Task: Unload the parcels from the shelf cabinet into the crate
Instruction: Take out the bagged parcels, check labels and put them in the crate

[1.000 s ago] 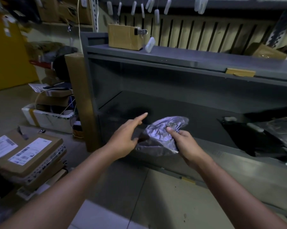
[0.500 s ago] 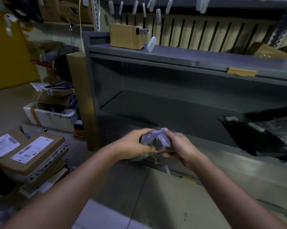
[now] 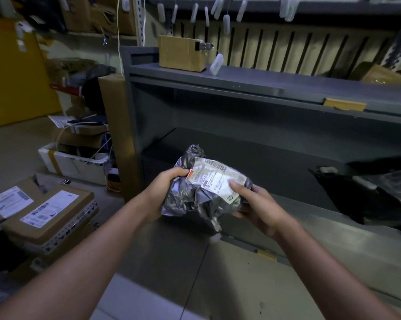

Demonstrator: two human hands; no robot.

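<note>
The left grip [image 3: 166,190] is closed round the left edge of a crumpled grey plastic mailer parcel [image 3: 185,202], with its fingers curled over the top beside the white printed shipping label [image 3: 214,179]. The right grip [image 3: 257,204] is wrapped round the opposite end, with the thumb laid on the label. The parcel is held by both in the air, in front of the dark grey metal shelf cabinet [image 3: 241,87] and clear of its lower shelf, with the label turned upward.

The step in hand is judged to be the transfer: this parcel is already out of the cabinet but not yet put down. No crate can be identified with certainty. A white foam box [image 3: 74,163] is seen on the floor to the left, beside the cabinet, but whether it is the crate cannot be told.

For the next move, the parcel would need to be carried away from the shelf to the crate and lowered in. As the bag looks soft and light, one grip should suffice, which would leave the other free. Flat black plastic parcels [image 3: 368,195] lie at the right of the lower shelf, so more unloading is judged to be left.
</note>
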